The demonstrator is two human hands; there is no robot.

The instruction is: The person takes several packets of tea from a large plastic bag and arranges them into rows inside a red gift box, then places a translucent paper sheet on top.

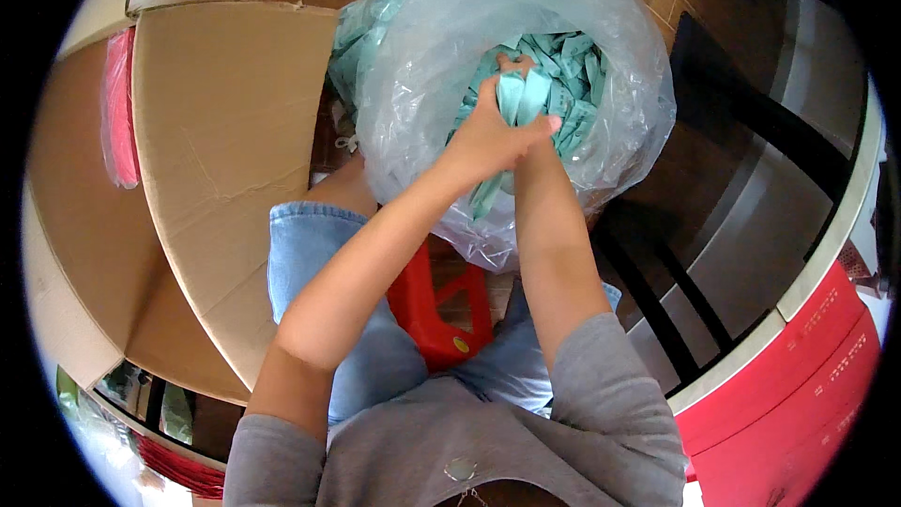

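A big translucent plastic bag (413,75) stands open between my knees, filled with many small mint-green packets (570,61). My left hand (497,129) is inside its mouth, fingers wrapped round a couple of upright mint-green packets (521,94), with the thumb across their near side. My right hand (535,136) is at the same packets, just behind and below my left hand, mostly hidden by it; I cannot make out what its fingers hold.
An open cardboard box (216,131) with a pink wrapped bundle (122,108) is on the left. A red plastic stool (432,329) is under me. Black metal bars (657,319) and a table edge with red flat packages (798,376) curve along the right.
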